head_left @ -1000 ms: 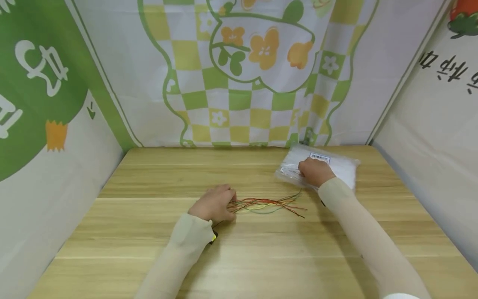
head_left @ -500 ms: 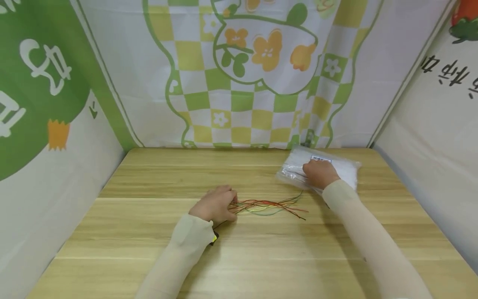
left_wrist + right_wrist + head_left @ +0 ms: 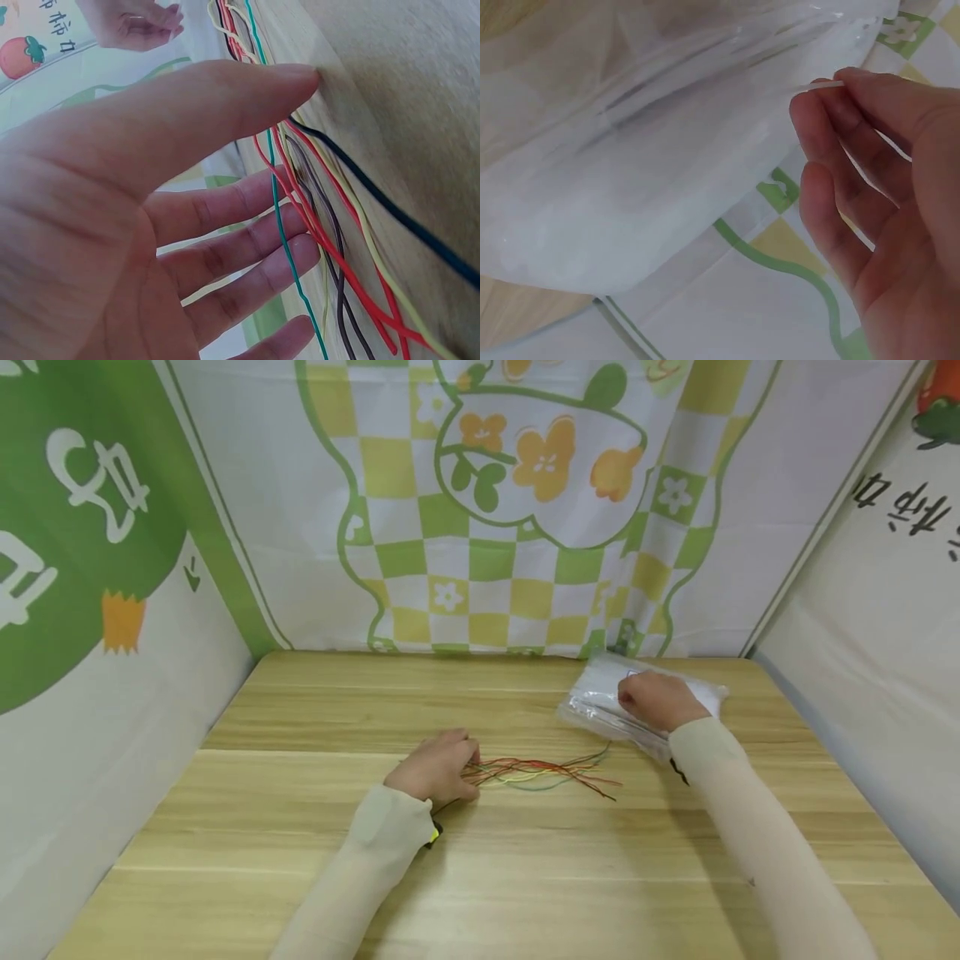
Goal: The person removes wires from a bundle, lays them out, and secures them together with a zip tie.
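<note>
Across the middle of the wooden table lies a loose bundle of thin coloured wires [image 3: 540, 770], red, yellow, green and dark. My left hand [image 3: 437, 767] rests over its left part. In the left wrist view the thumb and the loosely spread fingers [image 3: 247, 247] stand either side of the wires [image 3: 330, 232], not pinching them. At the back right is a clear plastic bag [image 3: 600, 702] filled with white contents. Above it, my right hand [image 3: 658, 699] pinches a thin white strip [image 3: 826, 85] between thumb and forefinger; most of the strip is hidden.
The wooden table [image 3: 300, 710] ends at a patterned cloth [image 3: 487, 568] behind. Printed side cloths stand left and right. A small black and yellow object [image 3: 434, 835] shows beneath the left wrist.
My right hand has shifted slightly right over the bag and covers most of its label. The bag's front edge sits a little higher or further out. The left hand has stayed on the wires.
</note>
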Demonstrator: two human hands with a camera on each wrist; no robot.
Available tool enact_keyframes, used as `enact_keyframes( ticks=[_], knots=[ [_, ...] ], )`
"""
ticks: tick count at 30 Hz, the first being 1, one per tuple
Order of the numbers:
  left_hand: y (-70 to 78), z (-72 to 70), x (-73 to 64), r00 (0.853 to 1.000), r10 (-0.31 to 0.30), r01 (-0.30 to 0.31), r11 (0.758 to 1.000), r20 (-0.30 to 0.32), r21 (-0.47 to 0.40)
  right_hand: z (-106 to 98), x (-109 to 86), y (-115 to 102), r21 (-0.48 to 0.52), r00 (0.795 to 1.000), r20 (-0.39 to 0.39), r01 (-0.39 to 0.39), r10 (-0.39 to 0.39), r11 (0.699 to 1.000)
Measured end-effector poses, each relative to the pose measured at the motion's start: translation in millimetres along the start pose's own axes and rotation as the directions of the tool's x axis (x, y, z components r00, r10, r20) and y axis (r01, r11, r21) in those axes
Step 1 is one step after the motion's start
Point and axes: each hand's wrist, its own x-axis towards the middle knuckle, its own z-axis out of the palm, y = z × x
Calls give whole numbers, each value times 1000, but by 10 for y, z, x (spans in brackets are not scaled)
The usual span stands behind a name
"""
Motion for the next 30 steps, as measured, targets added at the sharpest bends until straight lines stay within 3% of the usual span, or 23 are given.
enact_keyframes(
  ticks=[5,12,23,30],
  knots=[
    [17,-63,33,1000,0,0,1000,9,-1,-92,56,-17,61,997,-46,64,-61,996],
    [51,-103,90,999,29,-29,999,17,23,-223,102,-102,118,995,-76,71,-62,990],
    [67,-61,28,999,-20,21,1000,31,-22,-390,151,-275,203,986,-146,105,-76,974],
    [53,-29,1,1000,-21,21,1000,22,-23,-489,193,-381,227,986,-137,122,-93,966]
  ],
)
